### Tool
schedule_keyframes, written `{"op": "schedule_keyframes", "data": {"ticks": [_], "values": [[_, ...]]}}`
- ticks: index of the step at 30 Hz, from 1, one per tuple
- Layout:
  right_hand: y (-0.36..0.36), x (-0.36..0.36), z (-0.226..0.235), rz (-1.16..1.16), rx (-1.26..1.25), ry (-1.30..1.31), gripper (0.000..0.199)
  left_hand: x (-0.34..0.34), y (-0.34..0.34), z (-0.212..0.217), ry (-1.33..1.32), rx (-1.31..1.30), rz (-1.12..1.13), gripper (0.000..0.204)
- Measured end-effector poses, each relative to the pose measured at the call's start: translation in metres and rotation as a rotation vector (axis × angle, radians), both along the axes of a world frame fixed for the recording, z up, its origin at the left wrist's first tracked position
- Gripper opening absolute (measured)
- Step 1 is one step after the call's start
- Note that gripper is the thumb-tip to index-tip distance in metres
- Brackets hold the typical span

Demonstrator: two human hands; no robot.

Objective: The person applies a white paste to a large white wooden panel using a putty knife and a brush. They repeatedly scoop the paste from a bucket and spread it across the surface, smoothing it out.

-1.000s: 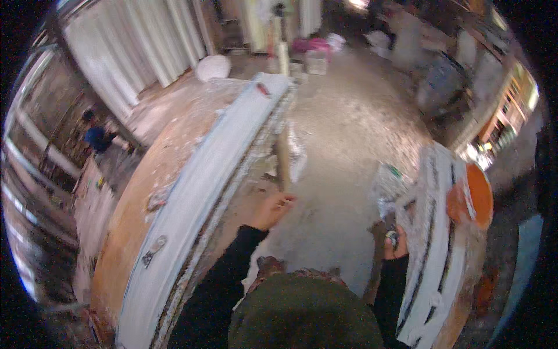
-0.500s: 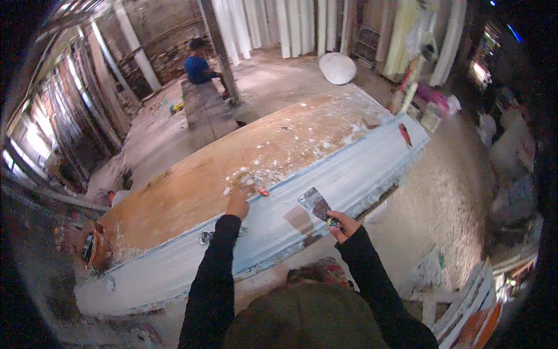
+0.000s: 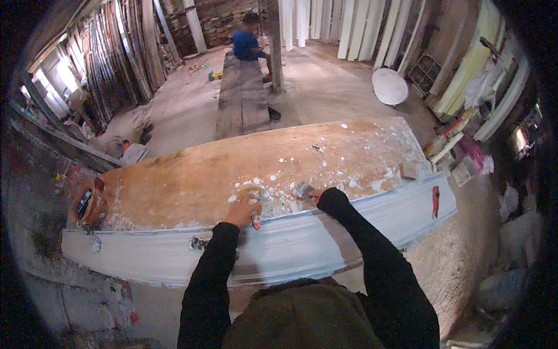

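My right hand [image 3: 317,196] grips a putty knife [image 3: 302,190], its flat blade low over the white-spattered wooden board [image 3: 197,174]. My left hand [image 3: 243,212] is closed at the board's near edge, a little left of the blade. An orange-red handle-like end [image 3: 256,220] sticks out beside that hand, and something tan [image 3: 251,189] shows past its fingers. What these belong to is mostly hidden by the hand. Under my forearms runs a long white plaster piece [image 3: 290,241], smooth and streaked lengthwise.
A red-handled tool [image 3: 435,202] lies on the plaster's right end, and a dark metallic tool [image 3: 197,243] beside my left forearm. A brown pot [image 3: 92,205] stands left. Beyond are a bench [image 3: 244,96] with a seated person [image 3: 247,43], a post [image 3: 275,52] and a white disc [image 3: 390,86].
My right hand has carried the putty knife from over the white plaster to the wooden board, close to my left hand. The whole view has turned.
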State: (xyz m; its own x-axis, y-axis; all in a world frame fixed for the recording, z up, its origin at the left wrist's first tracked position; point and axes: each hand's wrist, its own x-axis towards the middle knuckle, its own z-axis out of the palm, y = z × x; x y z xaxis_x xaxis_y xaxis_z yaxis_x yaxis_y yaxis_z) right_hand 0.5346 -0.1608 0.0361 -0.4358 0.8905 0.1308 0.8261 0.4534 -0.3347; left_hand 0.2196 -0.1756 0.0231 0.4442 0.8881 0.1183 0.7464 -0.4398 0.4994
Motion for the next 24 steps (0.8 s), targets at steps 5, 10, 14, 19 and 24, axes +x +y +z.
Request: {"op": "schedule_keyframes", "data": {"ticks": [5,10,14,19,24], "values": [[0.017,-0.004,-0.028,0.046,-0.180,-0.083,0.021,-0.016,-0.006,-0.012,-0.664,-0.051,0.408,0.018],[0.030,-0.016,-0.016,-0.007,-0.201,0.017,0.022,-0.075,-0.012,-0.033,-1.262,0.195,0.743,0.014],[0.042,0.001,-0.042,-0.101,-0.586,0.259,0.021,-0.060,-0.025,0.009,-1.064,0.356,0.938,0.013],[0.051,-0.036,-0.023,0.023,-0.193,0.300,0.023,-0.071,-0.031,-0.007,-1.098,0.183,1.024,0.014],[0.065,-0.031,-0.066,-0.330,-1.025,0.400,0.027,-0.071,-0.034,-0.029,-1.112,0.117,1.031,0.014]]}}
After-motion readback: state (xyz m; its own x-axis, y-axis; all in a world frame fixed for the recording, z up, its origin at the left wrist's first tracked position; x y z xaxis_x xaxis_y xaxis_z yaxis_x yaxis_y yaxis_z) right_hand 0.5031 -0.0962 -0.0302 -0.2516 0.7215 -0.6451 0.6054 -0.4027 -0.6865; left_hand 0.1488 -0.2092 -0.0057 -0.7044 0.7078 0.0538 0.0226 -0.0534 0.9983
